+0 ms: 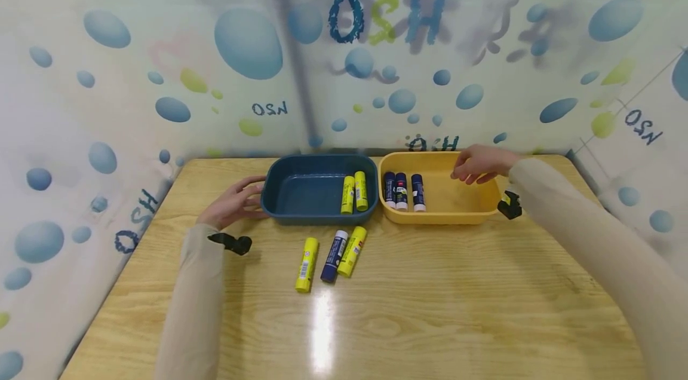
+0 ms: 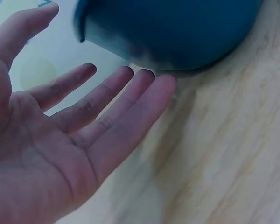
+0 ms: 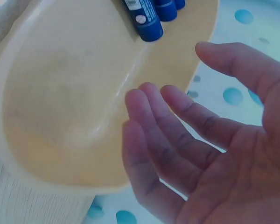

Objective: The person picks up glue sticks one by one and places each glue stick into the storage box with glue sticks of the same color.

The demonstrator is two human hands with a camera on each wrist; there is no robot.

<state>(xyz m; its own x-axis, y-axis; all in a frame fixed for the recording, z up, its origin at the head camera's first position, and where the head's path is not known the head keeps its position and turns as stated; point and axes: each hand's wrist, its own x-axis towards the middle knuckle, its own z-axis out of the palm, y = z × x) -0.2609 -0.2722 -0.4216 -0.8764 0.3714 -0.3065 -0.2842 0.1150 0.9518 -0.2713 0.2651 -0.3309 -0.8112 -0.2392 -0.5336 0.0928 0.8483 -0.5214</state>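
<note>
My left hand (image 1: 232, 204) is at the left end of a dark blue tray (image 1: 301, 220), its fingers close to the outer wall; in the left wrist view the palm is bare and the fingers extend. Two yellow glue sticks (image 1: 347, 195) lie in the right part of that tray. Over the right side of a yellow tray (image 1: 441, 218) hovers my right hand (image 1: 480, 164), fingers loosely bent with nothing in them. Several dark blue glue sticks (image 1: 418, 193) lie at the left of the yellow tray; some also show in the right wrist view.
On the wooden table (image 1: 430, 308), in front of the blue tray, lie a yellow glue stick (image 1: 306, 265), a dark blue glue stick (image 1: 334, 256) and another yellow glue stick (image 1: 352, 251) beside it. A patterned curtain (image 1: 355, 99) stands behind both trays.
</note>
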